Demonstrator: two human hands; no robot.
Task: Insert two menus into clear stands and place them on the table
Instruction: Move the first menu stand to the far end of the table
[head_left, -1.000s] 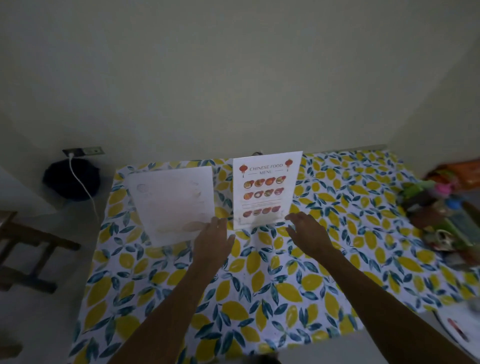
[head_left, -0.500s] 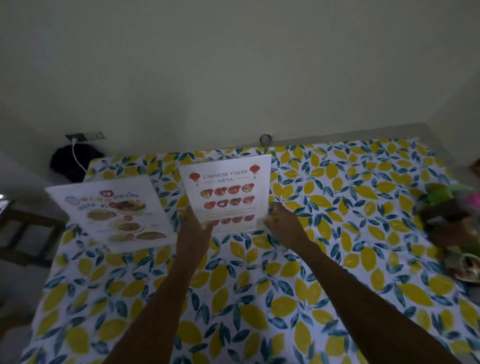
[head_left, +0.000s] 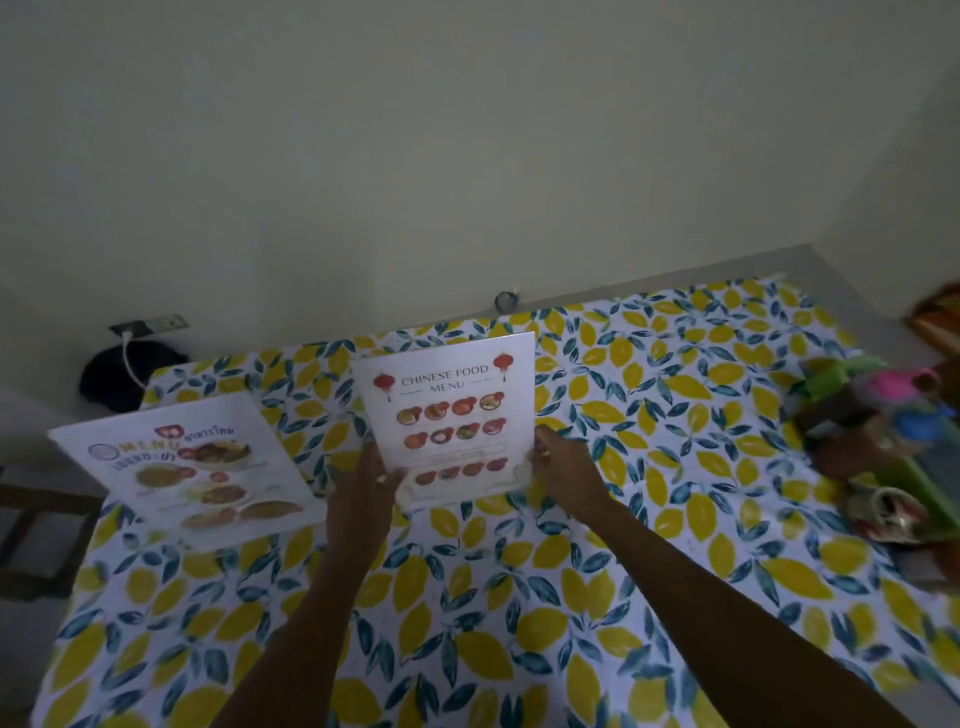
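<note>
**Q:** Dim light covered a pale wall and a table under a cloth printed with yellow lemons and teal leaves. Where did the task items stand?

**A:** The Chinese food menu stood upright near the middle of the far half of the table, face toward the camera. The second menu stood just to its left, near the left edge, leaning back and turned at an angle. Both sheets appeared to sit inside clear stands; the stand material was nearly invisible, apart from a glossy lip at the base of the Chinese food menu.

**Q:** What was the state of each grip?

**A:** The left hand was clamped on the lower left edge of the Chinese food menu. The right hand pinched the lower right edge. Neither hand touched the second menu.

**Q:** Why was it held low and at both sides?

**A:** Judged from the pose, a grasp at both bottom corners kept the tall, flat panel square and stable while it was positioned. It also left the printed face unobstructed.

**Q:** Materials and shapes?

**A:** Both menus were thin white rectangles with printed food pictures. The cloth looked soft and flat. Colourful clutter lay at the right edge, well apart from the menus; its items were too blurred to identify.

**Q:** Remaining work?

**A:** Probably only final alignment and release.
</note>
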